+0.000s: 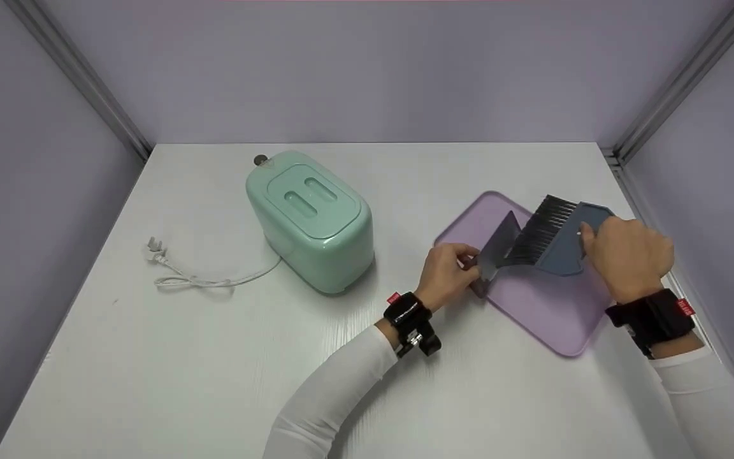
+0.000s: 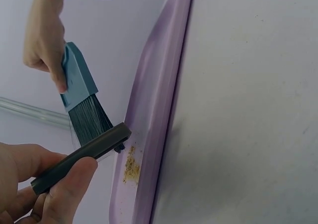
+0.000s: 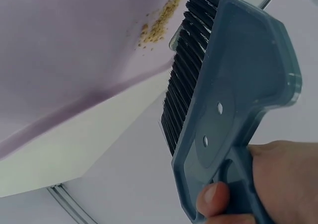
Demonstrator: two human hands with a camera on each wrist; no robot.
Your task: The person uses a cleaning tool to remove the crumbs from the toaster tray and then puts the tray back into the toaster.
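My right hand [image 1: 631,258] grips a blue hand brush [image 1: 566,248] by its handle, with the black bristles pointing left. Between the thumb and fingers of my left hand [image 1: 446,275] is a translucent grey scraper [image 1: 501,247], pinched by its dark bar-shaped grip [image 2: 82,157]. The bristles [image 3: 186,70] overlap the scraper's blade over a purple tray [image 1: 548,319]. A small patch of yellow-brown crumbs [image 2: 131,168] lies on the tray, close under the bristle tips. The head view hides the crumbs behind the tools.
A mint-green toaster [image 1: 335,248] with a lidded top stands left of the tray. Its white cord [image 1: 214,280] runs left to a plug [image 1: 155,250]. Pale walls border the white table [image 1: 214,370] at the back and both sides.
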